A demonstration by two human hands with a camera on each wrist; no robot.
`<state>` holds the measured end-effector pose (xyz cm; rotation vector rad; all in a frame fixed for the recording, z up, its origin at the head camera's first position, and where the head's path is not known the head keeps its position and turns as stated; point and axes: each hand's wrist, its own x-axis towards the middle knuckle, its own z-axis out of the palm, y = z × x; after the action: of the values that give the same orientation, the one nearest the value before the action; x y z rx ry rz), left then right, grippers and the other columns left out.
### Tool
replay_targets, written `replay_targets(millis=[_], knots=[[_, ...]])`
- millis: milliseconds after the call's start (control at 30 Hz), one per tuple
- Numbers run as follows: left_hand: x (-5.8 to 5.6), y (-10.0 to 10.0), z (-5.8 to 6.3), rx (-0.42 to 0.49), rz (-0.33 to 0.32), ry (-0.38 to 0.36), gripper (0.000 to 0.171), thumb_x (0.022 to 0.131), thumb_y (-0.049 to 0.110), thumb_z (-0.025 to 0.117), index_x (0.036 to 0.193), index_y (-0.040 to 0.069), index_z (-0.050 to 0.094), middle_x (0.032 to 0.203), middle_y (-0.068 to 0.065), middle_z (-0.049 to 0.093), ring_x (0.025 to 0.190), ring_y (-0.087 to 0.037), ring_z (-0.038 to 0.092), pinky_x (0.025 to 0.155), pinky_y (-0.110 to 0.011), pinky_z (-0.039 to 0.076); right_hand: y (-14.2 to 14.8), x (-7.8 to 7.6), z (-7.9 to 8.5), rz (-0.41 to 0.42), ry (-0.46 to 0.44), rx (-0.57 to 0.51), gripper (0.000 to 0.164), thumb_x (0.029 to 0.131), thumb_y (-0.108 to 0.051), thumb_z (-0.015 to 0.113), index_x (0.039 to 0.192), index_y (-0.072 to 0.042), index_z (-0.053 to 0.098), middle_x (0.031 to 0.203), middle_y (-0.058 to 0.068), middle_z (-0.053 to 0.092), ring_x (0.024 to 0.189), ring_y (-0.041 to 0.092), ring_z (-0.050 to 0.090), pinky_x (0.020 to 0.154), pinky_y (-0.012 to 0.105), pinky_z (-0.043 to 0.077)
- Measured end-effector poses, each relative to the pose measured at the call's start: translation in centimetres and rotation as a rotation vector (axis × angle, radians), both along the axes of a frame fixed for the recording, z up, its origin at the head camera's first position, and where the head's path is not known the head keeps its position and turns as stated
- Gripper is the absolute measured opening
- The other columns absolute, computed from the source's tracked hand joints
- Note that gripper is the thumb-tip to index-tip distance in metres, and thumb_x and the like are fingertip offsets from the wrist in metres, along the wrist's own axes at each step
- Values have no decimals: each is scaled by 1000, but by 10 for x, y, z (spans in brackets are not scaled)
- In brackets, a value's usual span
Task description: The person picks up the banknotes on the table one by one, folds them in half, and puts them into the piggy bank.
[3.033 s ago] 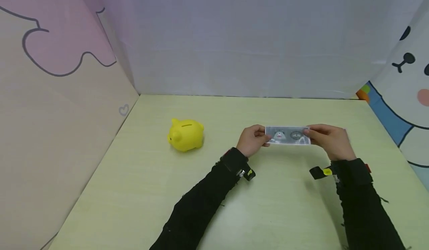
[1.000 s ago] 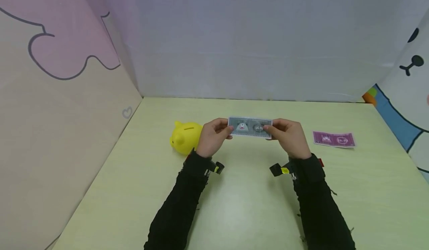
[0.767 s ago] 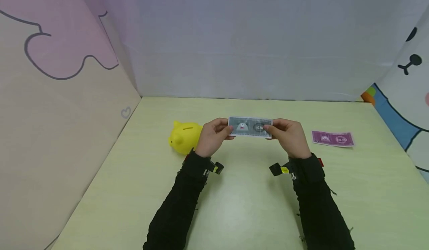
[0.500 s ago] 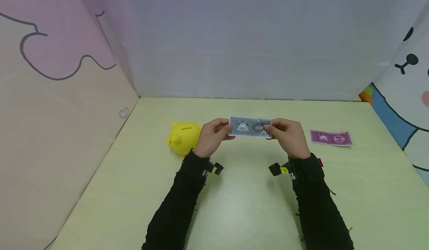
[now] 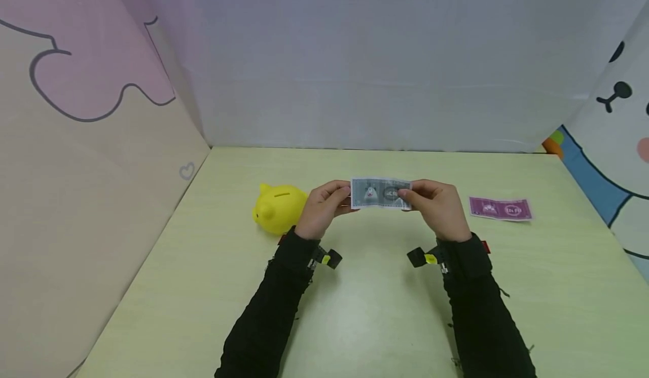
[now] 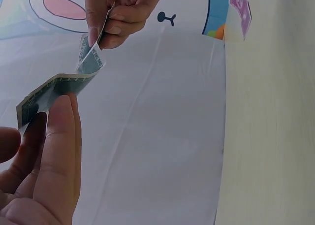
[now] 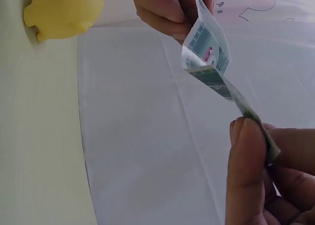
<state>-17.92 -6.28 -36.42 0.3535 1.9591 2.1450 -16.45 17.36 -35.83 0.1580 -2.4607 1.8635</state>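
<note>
My left hand and right hand hold a grey-green banknote by its two ends, raised over the table. The right thumb lies on its face, with fingers behind. On the left, the thumb tip is right at the note's edge and fingers reach behind it. In the left wrist view the banknote bends in a wave, fingertips beneath its near end. The right wrist view shows the creased banknote stretching between both hands. A yellow piggy bank with a slot on top stands beside my left hand, which partly covers it.
A purple banknote lies on the pale yellow table, right of my right hand. White sheeting hangs behind the table; printed cartoon panels flank it. Small black straps stick out from both wrists.
Since three seconds ago both hands have carried the grey-green banknote left, and the purple note has come into view. In the last half second the left thumb slid back to the note's edge.
</note>
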Motion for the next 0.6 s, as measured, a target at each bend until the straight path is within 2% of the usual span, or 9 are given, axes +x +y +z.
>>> replay_targets(millis=[200,467,600], knots=[[0,1,-2,32,-37,-10,31,104,5,43,129,-9,55,128,-30,58,96,-9,68,94,-37,55,-1,1,1,14,12,4,30,96,-15,64,109,11,66,83,-16,66,74,5,65,72,21,58],[-2,5,-7,-14,-24,-6,32,102,8,49,132,-2,57,130,-24,61,113,-27,65,94,-35,55,-3,3,3,24,14,8,29,96,-15,64,108,11,66,84,-16,66,74,5,65,73,21,58],[-2,7,-9,-47,-49,7,36,101,7,50,136,-1,54,134,-22,59,119,-33,62,95,-37,55,-4,4,4,25,13,17,28,96,-15,64,107,10,67,86,-13,67,75,5,65,73,20,58]])
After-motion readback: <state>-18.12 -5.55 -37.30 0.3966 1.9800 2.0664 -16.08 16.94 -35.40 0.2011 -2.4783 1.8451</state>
